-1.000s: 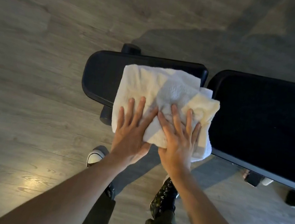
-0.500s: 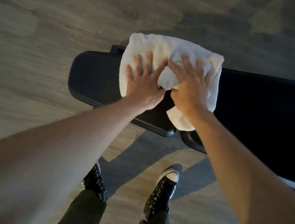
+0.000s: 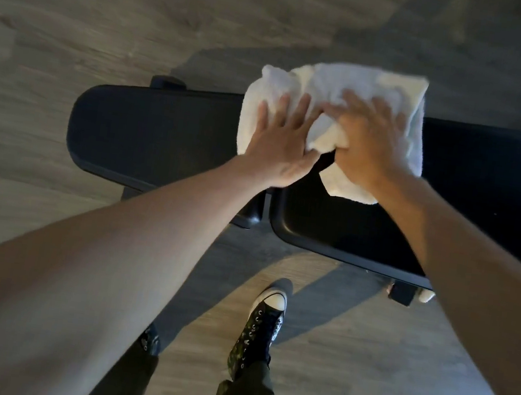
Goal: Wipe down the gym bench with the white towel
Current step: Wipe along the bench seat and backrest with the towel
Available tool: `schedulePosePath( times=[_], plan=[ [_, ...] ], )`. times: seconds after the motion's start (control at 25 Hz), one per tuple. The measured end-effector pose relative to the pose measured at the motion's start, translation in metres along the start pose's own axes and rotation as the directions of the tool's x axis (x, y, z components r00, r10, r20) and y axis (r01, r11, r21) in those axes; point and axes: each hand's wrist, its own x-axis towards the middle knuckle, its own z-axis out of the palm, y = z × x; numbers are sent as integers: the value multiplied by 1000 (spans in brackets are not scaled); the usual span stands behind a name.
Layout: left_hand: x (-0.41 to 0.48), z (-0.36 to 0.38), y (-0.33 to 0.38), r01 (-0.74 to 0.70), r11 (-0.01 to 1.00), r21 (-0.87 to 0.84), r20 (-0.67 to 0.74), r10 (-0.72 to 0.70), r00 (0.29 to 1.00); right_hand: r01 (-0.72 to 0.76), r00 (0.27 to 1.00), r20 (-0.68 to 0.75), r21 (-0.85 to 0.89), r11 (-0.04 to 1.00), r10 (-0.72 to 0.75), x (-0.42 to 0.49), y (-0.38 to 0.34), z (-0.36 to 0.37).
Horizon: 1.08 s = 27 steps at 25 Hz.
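- A grey wood-plank floor (image 3: 74, 37) surrounds the black padded gym bench (image 3: 147, 134), which is split into a seat pad on the left and a longer back pad (image 3: 487, 195) on the right, with a narrow gap between them.
- The crumpled white terry towel (image 3: 335, 84) lies across that gap, and its far edge hangs past the bench's far side.
- The left hand (image 3: 279, 146) presses flat on the towel with fingers spread, gripping nothing. The right hand (image 3: 370, 145) also bears down, its fingers spread over a bunched fold; I cannot tell whether it pinches the cloth.
- Risk: pushing further away could carry the towel off the far edge, or a fold could snag in the gap.
- Bare pad lies open on both sides, and the floor around is free apart from the person's black lace-up shoe (image 3: 259, 327) close to the near edge.
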Motion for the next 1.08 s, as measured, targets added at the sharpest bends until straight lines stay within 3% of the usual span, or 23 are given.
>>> schedulePosePath(
  times=[0.12, 0.32, 0.48, 0.72, 0.84, 0.92, 1.08],
  plan=[
    [-20, 34, 0, -5, 995, 103, -53, 11, 999, -26, 999, 38, 77, 997, 23, -30, 0, 30],
    [-104, 82, 8, -1, 999, 35, -142, 6, 990, -32, 999, -8, 149, 988, 34, -113, -31, 50],
    [-167, 119, 16, 13, 997, 79, -59, -8, 998, -34, 999, -16, 196, 980, 38, -185, -53, 72],
    [-86, 88, 30, -38, 997, 67, -50, 41, 998, -157, 986, -18, 233, 960, 166, -120, -13, 55],
    [-15, 56, 44, 0, 997, 74, -85, 7, 996, -139, 985, -65, 243, 960, 159, -56, 25, 36],
    [14, 45, 58, 50, 992, 115, -74, -42, 996, -141, 988, -22, 270, 952, 153, -28, 45, 29],
    [15, 51, 64, 85, 978, 190, -109, -65, 992, -153, 985, -35, 308, 939, 171, -30, 46, 32]
  ],
)
